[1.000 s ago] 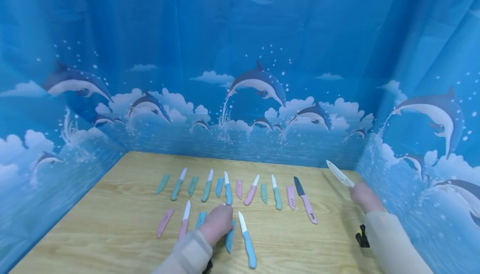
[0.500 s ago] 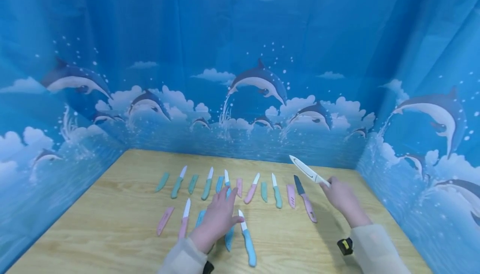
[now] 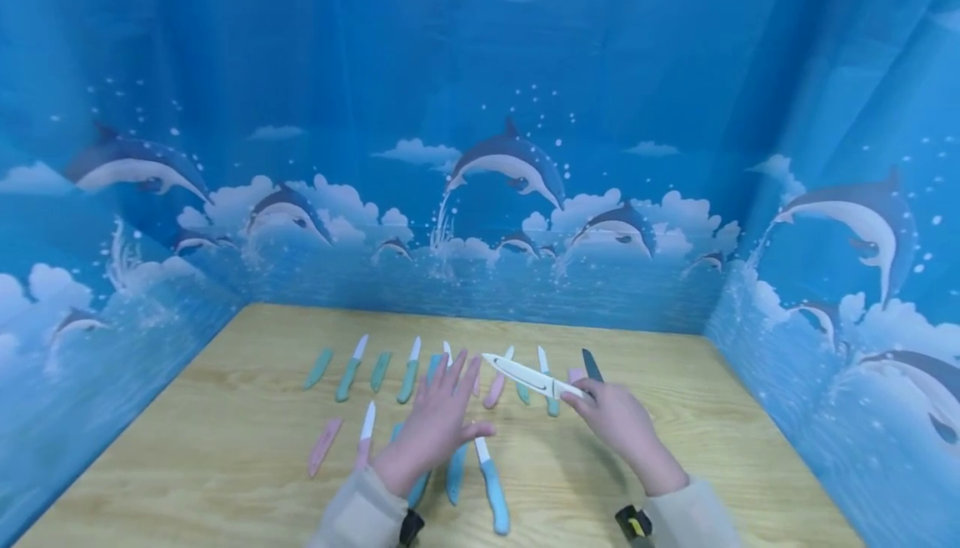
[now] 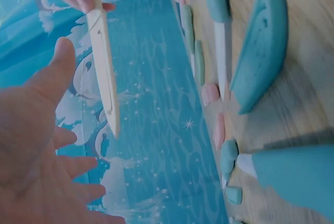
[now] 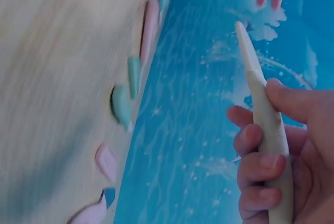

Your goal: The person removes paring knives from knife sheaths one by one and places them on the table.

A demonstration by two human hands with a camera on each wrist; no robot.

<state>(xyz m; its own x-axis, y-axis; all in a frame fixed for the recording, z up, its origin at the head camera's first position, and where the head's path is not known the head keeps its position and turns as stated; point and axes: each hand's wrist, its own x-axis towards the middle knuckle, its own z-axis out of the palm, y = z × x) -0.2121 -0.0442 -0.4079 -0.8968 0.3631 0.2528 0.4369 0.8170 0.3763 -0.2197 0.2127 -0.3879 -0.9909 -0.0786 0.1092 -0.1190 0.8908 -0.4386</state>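
Right hand [image 3: 622, 423] grips cream knife [image 3: 528, 376] by its handle, held above the bench [image 3: 675, 414], tip toward left hand [image 3: 435, 423]; left fingers [image 3: 457, 369] spread, holding nothing; handover likely, needing care around the blade.

Rows of pastel knives [image 3: 492, 494] and blade covers [image 3: 318, 368] lie on a wooden table [image 3: 187, 439] before a dolphin-print backdrop [image 3: 510, 164].

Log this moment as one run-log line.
right hand: grips cream sheathed knife, tip toward left hand | left hand: open, above knives | wooden table: rows of knives and sheaths
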